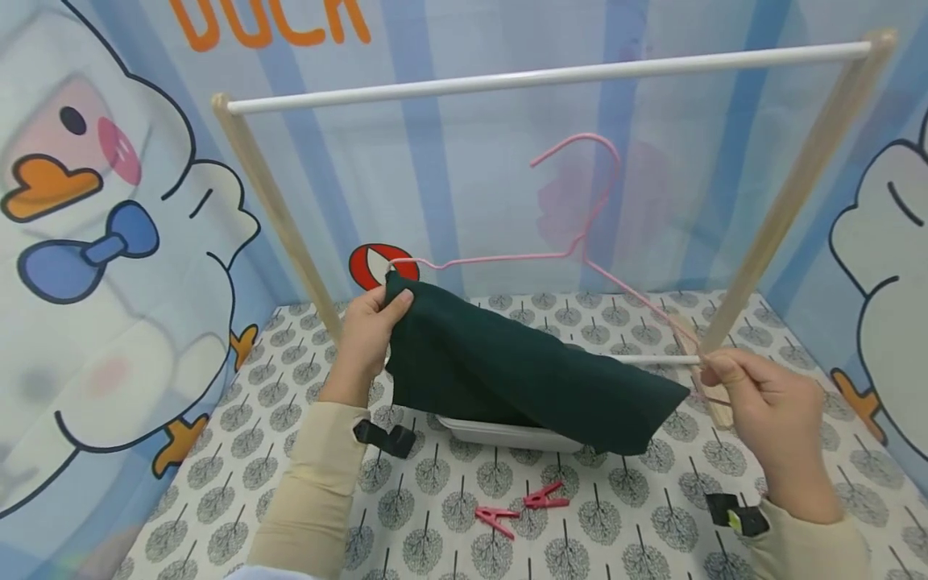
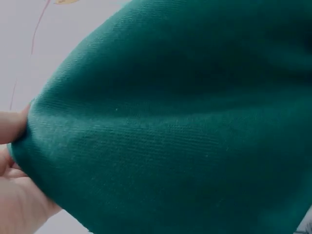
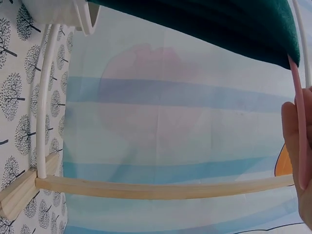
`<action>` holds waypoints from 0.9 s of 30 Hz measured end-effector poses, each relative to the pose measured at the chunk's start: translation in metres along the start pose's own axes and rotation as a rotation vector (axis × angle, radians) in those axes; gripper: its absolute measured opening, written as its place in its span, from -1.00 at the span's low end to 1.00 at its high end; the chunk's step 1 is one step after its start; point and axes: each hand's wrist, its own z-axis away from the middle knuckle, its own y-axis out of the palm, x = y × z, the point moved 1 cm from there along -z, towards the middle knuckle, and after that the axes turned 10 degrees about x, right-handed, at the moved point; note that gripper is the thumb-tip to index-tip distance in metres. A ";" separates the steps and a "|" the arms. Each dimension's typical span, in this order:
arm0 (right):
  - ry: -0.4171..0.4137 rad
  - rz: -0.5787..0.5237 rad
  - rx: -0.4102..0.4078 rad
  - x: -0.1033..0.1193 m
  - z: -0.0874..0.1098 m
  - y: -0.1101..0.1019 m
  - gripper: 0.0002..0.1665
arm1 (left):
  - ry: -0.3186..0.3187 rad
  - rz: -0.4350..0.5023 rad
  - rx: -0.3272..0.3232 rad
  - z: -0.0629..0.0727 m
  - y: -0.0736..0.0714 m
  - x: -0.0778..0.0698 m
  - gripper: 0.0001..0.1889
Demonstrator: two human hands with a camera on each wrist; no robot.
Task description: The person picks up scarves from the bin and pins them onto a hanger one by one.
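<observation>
The dark green cloth [image 1: 507, 362] is stretched aslant between my 2 hands, above the table and in front of the white tub. My left hand [image 1: 364, 330] pinches its upper left corner between thumb and fingers, right at the left end of the pink hanger [image 1: 511, 257]. My right hand [image 1: 772, 403] grips the hanger's right corner, thumb and fingers drawn together on the pink rod; the right wrist view shows that rod running out of the cloth's end to me. The hanger's hook rises above the cloth and hangs on nothing.

Partly hidden by the cloth sits the white tub [image 1: 507, 433]; I see its near wall, but the cloth covers its inside, so I cannot tell what it holds. Nearer me, 2 pink clothespins [image 1: 496, 518] lie side by side, outside the tub, on the tree-print tablecloth [image 1: 420, 532].

Around this stands a rack: 1 white upper bar [image 1: 551, 78] across 2 wooden posts, and a lower white bar [image 1: 656, 360] meeting a wooden foot [image 3: 24, 190]. Beige sleeves and black straps cover my forearms and wrists. Behind everything hangs a blue-striped backdrop [image 1: 478, 185] with a cartoon duck [image 1: 138, 322] at left.
</observation>
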 end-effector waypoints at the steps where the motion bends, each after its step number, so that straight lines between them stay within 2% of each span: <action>1: 0.008 0.003 -0.005 0.001 0.000 -0.001 -0.86 | -0.010 0.011 -0.007 0.000 -0.001 0.001 -0.83; 6: -0.016 0.067 -0.040 0.009 -0.005 -0.003 -0.86 | -0.018 -0.005 -0.026 0.000 -0.007 0.008 -0.83; 10: -0.062 0.077 -0.072 0.014 -0.014 0.000 -0.86 | -0.004 -0.079 -0.099 0.000 -0.009 0.010 -0.79; 12: -0.079 0.055 -0.094 0.016 -0.018 0.001 -0.83 | 0.041 -0.158 -0.161 0.001 -0.009 0.008 -0.72; 13: -0.085 0.045 -0.102 0.016 -0.020 0.001 -0.83 | 0.081 -0.198 -0.200 0.003 -0.009 0.007 -0.68; 15: -0.085 0.003 -0.119 0.017 -0.025 0.001 -0.83 | 0.221 -0.333 -0.266 0.007 -0.007 0.002 -0.59; 17: -0.085 -0.021 -0.128 0.017 -0.029 0.000 -0.83 | 0.441 -0.532 -0.311 0.011 -0.003 -0.005 -0.55; 18: -0.087 -0.025 -0.129 0.016 -0.031 0.000 -0.83 | 0.558 -0.628 -0.305 0.012 0.001 -0.009 -0.54; 20: -0.097 -0.033 -0.124 0.016 -0.036 -0.002 -0.81 | 0.780 -0.821 -0.235 0.013 0.012 -0.019 -0.56; 22: -0.108 -0.011 -0.112 0.018 -0.042 -0.004 -0.80 | 0.931 -0.963 -0.110 0.012 0.024 -0.029 -0.58; 24: -0.129 0.031 -0.096 0.021 -0.049 -0.005 -0.80 | 0.975 -1.048 0.041 0.009 0.037 -0.037 -0.60; 27: -0.152 0.075 -0.082 0.029 -0.059 -0.005 -0.82 | 0.937 -1.153 0.222 0.005 0.056 -0.044 -0.60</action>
